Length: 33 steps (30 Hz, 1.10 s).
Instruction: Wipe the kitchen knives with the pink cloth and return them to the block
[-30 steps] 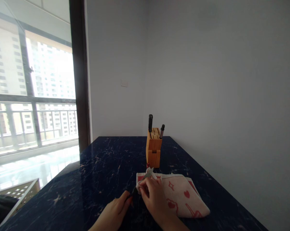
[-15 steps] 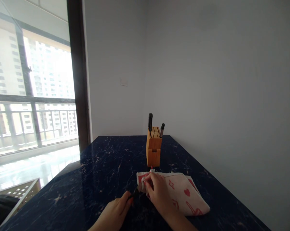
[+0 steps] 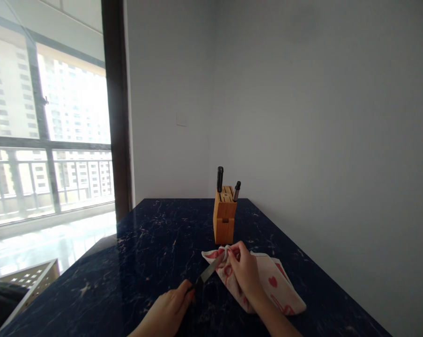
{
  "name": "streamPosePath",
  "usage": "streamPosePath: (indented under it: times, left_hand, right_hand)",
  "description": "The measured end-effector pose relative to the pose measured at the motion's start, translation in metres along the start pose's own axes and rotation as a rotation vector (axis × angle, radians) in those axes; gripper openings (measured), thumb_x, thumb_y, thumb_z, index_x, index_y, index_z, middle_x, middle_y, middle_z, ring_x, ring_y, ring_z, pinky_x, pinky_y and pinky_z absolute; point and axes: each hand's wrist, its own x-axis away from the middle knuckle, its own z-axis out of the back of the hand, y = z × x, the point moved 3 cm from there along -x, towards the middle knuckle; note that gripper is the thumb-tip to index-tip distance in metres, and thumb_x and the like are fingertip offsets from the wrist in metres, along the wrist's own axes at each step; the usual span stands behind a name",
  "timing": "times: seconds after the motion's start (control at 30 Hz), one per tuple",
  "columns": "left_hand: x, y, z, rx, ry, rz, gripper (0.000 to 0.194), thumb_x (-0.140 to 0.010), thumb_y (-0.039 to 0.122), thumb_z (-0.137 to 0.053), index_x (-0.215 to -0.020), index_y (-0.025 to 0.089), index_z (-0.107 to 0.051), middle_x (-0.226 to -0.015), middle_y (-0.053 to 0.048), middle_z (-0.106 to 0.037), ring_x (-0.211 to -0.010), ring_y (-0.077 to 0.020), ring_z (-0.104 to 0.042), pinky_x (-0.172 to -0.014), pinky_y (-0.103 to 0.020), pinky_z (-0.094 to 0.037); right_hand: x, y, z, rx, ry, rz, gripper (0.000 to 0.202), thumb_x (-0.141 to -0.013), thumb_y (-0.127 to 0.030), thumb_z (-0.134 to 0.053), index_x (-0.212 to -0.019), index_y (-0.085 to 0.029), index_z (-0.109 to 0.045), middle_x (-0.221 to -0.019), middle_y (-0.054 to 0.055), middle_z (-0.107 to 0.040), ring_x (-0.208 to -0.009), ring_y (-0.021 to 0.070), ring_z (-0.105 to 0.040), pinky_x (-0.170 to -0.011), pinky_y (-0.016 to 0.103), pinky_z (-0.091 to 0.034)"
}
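Observation:
My left hand (image 3: pixel 172 302) is closed around the dark handle of a kitchen knife (image 3: pixel 209 271), whose blade points up and to the right. With its fingers pinched, my right hand (image 3: pixel 244 267) holds a fold of a white and red patterned towel (image 3: pixel 278 290) around the blade near its tip. The tip itself is hidden in the cloth. The rest of the towel lies on the table to the right, partly under my right forearm. Just beyond the towel stands a wooden knife block (image 3: pixel 224 227).
A black-handled knife (image 3: pixel 220 179) and a dark-capped tool with a metal shaft (image 3: pixel 237 191) stick out of the block. The dark blue marbled table (image 3: pixel 155 243) runs to the wall. A pale perforated crate (image 3: pixel 35 281) is at lower left, below a large window.
My right hand has slid up and to the right along the blade, pulling the towel's fold with it. More of the blade is bare now. My left hand has barely moved.

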Motion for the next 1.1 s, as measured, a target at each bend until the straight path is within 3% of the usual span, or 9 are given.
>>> streamPosePath:
  times: [0.23,0.43,0.67,0.77,0.93,1.1]
  left_hand:
    - [-0.011,-0.02,-0.008,0.297,0.08,0.099,0.039,-0.09,0.045,-0.019,-0.082,0.02,-0.048,-0.05,0.008,-0.038,-0.046,-0.0106,-0.04,-0.046,-0.02,-0.03]
    - [-0.002,-0.007,-0.004,0.035,0.036,0.047,0.026,-0.09,0.032,-0.028,-0.09,0.021,-0.051,-0.069,0.001,-0.061,-0.063,-0.0137,-0.058,-0.058,-0.02,-0.037]
    - [-0.001,-0.007,-0.005,-0.044,0.008,0.025,0.027,-0.09,0.03,-0.027,-0.098,0.02,-0.051,-0.086,-0.003,-0.068,-0.079,-0.0164,-0.063,-0.067,-0.021,-0.04]
    - [-0.001,-0.008,-0.005,-0.049,0.009,0.018,0.027,-0.091,0.032,-0.027,-0.098,0.021,-0.051,-0.083,-0.003,-0.068,-0.077,-0.0166,-0.063,-0.066,-0.021,-0.04]
    - [0.0,-0.006,-0.005,-0.074,-0.011,-0.01,0.027,-0.091,0.031,-0.026,-0.092,0.021,-0.051,-0.075,-0.001,-0.067,-0.07,-0.016,-0.063,-0.061,-0.021,-0.04]
    - [-0.001,-0.009,-0.006,-0.081,0.0,-0.04,0.026,-0.091,0.031,-0.026,-0.092,0.022,-0.051,-0.077,-0.001,-0.067,-0.071,-0.0159,-0.063,-0.061,-0.021,-0.039]
  right_hand:
    - [0.001,-0.008,0.001,-0.069,0.019,0.005,0.012,-0.083,-0.029,-0.045,-0.076,-0.022,-0.051,-0.071,0.001,-0.063,-0.068,0.0166,-0.06,-0.065,0.027,-0.043]
    - [0.018,-0.031,-0.013,0.075,-0.079,0.154,0.008,-0.081,-0.02,-0.048,-0.076,-0.022,-0.054,-0.075,0.001,-0.061,-0.075,0.0179,-0.055,-0.071,0.03,-0.039]
    - [0.034,-0.041,-0.03,0.113,-0.268,0.264,0.013,-0.074,-0.009,-0.052,-0.074,-0.022,-0.054,-0.076,-0.002,-0.062,-0.075,0.0171,-0.052,-0.072,0.029,-0.036]
    - [0.034,-0.043,-0.03,0.131,-0.257,0.298,0.015,-0.074,-0.007,-0.051,-0.075,-0.022,-0.054,-0.078,-0.002,-0.062,-0.075,0.017,-0.052,-0.073,0.03,-0.034]
    - [0.024,-0.036,-0.02,0.162,-0.127,0.176,0.012,-0.077,-0.01,-0.05,-0.073,-0.021,-0.052,-0.074,-0.001,-0.061,-0.074,0.0181,-0.052,-0.072,0.031,-0.034]
    - [0.03,-0.043,-0.026,0.166,-0.199,0.235,0.014,-0.074,-0.007,-0.051,-0.075,-0.021,-0.053,-0.076,-0.001,-0.061,-0.075,0.0179,-0.053,-0.072,0.03,-0.035]
